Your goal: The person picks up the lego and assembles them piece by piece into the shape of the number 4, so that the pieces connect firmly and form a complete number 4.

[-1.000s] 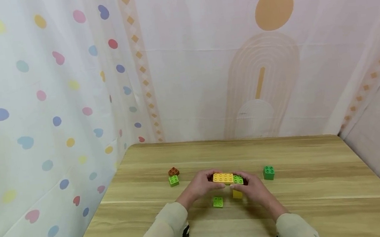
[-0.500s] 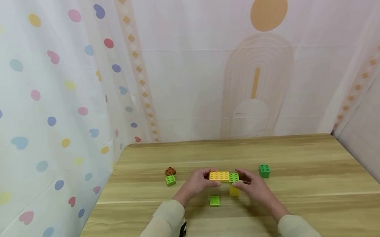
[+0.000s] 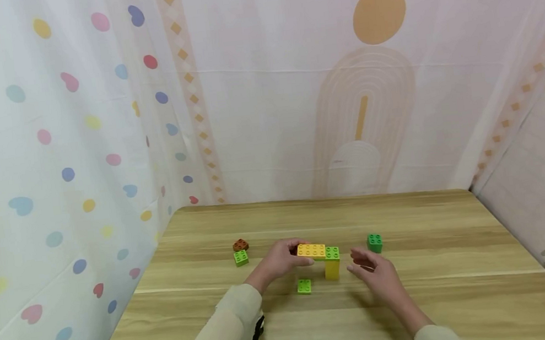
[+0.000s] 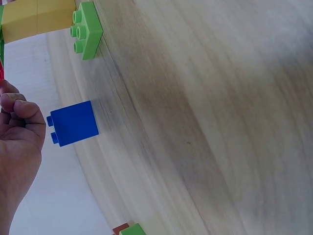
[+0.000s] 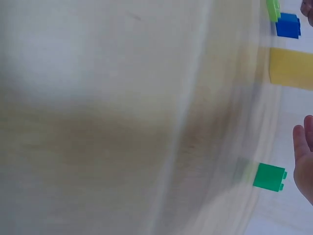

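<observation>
A bridge-like build of toy bricks stands mid-table: a long yellow brick (image 3: 311,250) and a lime brick (image 3: 332,253) form its top, over a tall yellow pillar (image 3: 332,270) at the right end. My left hand (image 3: 278,260) grips the left end of that top; a bit of red shows by its fingertips. Just right of the pillar, my right hand (image 3: 377,272) is apart from the bricks, fingers loosely bent and holding nothing. A blue brick (image 4: 74,123) rests under the left hand, hidden in the head view. In front lies a flat lime brick (image 3: 304,287).
A dark green brick (image 3: 375,243) stands beyond the right hand. To the left, a brown brick (image 3: 240,245) sits behind another lime brick (image 3: 241,258). The wooden table (image 3: 436,308) ends at a patterned curtain (image 3: 266,109).
My right hand has let go of the build's lime end and drawn back to the right. The left hand keeps its grip. The view has shifted slightly.
</observation>
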Available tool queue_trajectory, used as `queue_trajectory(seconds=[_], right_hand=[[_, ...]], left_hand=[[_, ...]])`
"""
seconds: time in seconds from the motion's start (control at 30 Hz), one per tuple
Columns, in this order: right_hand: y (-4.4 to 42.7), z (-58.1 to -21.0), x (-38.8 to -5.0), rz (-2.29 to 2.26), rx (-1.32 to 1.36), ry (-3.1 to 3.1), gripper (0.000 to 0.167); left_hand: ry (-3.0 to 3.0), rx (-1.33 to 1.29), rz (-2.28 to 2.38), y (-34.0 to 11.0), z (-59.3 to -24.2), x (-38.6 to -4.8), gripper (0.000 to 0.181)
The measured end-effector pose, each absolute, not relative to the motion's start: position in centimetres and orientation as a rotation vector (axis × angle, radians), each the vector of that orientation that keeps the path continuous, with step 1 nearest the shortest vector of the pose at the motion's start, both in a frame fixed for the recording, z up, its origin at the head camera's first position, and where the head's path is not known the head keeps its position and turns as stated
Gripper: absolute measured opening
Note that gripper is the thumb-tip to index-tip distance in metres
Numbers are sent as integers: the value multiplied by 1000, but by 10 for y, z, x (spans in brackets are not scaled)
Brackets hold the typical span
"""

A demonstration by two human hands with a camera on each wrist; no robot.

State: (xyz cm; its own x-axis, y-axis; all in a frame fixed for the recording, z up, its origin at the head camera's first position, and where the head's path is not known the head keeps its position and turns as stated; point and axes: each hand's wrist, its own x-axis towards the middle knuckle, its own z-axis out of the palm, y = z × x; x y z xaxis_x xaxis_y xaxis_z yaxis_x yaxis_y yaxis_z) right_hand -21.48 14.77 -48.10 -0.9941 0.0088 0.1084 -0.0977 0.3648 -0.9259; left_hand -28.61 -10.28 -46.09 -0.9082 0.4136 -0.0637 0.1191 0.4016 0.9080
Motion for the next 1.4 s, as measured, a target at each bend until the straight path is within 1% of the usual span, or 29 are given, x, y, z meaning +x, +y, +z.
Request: queue_trajectory(seconds=[0.23, 0.43, 0.7, 0.9, 1.4], right_hand=[[139, -487, -191, 1788, 38, -2552, 32], [125, -497, -181, 1853, 106, -2609, 34], [108, -506, -182, 1904, 242, -2601, 40], [95, -507, -188, 1846, 201, -2655, 43], [68, -515, -202, 1634, 242, -2708, 43]], left_hand=[[2395, 473, 1488, -103, -461, -288, 37], [2428, 502, 1430, -104, -461, -292, 38], [2438, 567, 1343, -107, -457, -300, 30], [2418, 588, 1340, -106, -456, -305, 34], [2396, 622, 1341, -105, -454, -309, 31]])
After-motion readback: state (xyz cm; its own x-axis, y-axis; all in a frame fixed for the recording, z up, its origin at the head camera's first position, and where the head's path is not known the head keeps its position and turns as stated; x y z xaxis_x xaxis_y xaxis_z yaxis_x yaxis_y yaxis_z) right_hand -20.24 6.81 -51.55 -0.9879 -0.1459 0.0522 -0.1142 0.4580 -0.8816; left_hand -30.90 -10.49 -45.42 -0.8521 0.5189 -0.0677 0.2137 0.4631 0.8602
